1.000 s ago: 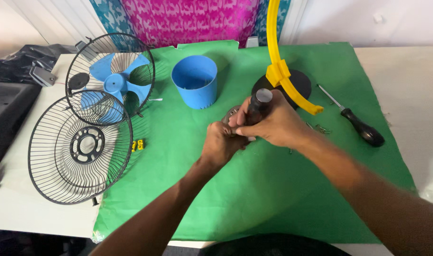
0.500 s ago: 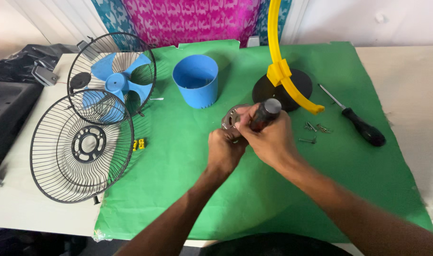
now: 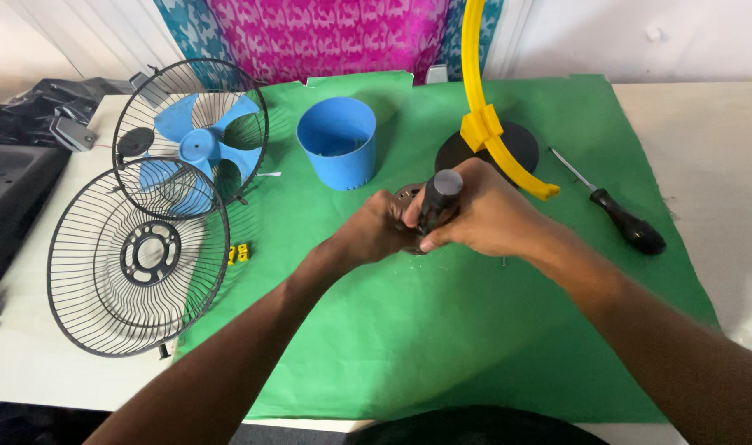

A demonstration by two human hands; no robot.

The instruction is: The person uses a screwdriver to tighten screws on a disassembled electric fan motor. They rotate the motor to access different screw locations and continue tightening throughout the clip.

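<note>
The right hand (image 3: 483, 218) has its fingers clamped on a rigid black screwdriver handle (image 3: 440, 200) while the left hand (image 3: 378, 232) fingers pinch the small, probably heavy, hard metal motor part (image 3: 409, 198) by its rim, near the counter's middle

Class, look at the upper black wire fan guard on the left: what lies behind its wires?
Behind the upper wire fan guard a blue fan blade shows through the wires. Its lower blades are partly covered by the second guard overlapping in front, so where the blade rests cannot be seen.
</note>
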